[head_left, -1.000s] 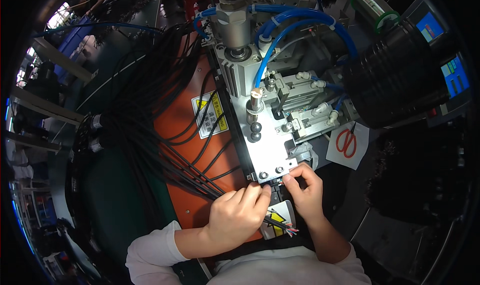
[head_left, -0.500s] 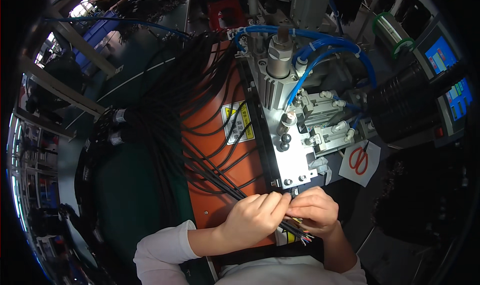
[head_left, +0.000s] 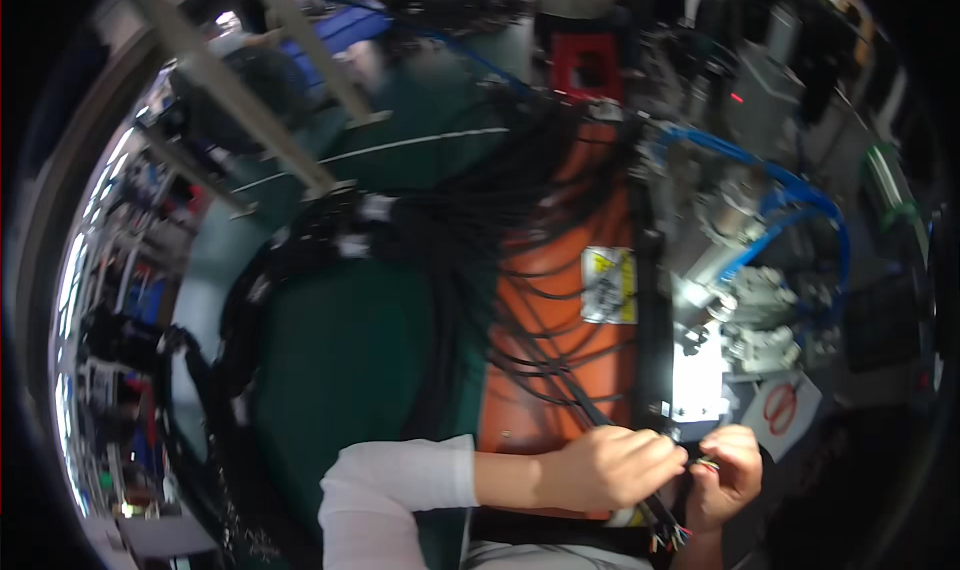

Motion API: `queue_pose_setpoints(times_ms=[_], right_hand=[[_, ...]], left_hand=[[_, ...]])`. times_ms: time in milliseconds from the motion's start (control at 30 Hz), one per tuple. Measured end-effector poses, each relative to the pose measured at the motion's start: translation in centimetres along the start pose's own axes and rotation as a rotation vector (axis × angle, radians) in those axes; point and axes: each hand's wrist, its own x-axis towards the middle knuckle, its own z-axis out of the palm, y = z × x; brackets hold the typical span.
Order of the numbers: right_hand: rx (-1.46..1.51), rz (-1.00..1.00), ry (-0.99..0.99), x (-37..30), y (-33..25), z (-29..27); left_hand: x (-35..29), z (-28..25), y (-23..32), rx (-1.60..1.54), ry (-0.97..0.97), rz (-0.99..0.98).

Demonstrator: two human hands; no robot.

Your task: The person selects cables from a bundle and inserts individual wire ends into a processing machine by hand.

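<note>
Drawn slightly apart from where they met half a second ago, a worker's bare hands are now separated by a narrow gap just below a metal machine (head_left: 697, 380). Clenched fingers of the left hand (head_left: 622, 467) grasp black cables (head_left: 540, 365), whose stripped, colored ends (head_left: 672, 534) poke out beneath the palm; blur hides exactly what its fingertips pinch. Thumb and forefinger of the right hand (head_left: 728, 470) grip thin colored wires (head_left: 707, 462) just beside the left fingertips. More of the cables fan across an orange panel (head_left: 525, 425) bearing a yellow-and-white label (head_left: 609, 286), beside a green tabletop (head_left: 330, 370). Scissors with red handles (head_left: 781, 410) rest on white paper (head_left: 804, 408) near the right hand, while blue hoses (head_left: 845, 260) loop over the machine.
</note>
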Motion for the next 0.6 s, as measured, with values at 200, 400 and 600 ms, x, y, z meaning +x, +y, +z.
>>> queue_pose_setpoints(times_ms=[200, 400, 600], right_hand=[[-0.116, 0.034, -0.069, -1.6, 0.3, -1.0], [0.14, 0.373, 0.052, -0.8, -0.3, -0.5], [-0.095, 0.229, 0.053, 0.7, -2.1, 0.9]], left_hand=[[-0.4, 0.3, 0.5, 0.006, 0.044, 0.049], [-0.2, 1.1, 0.3, -0.003, 0.072, 0.014], [-0.3, 0.1, 0.3, 0.021, -0.012, -0.013]])
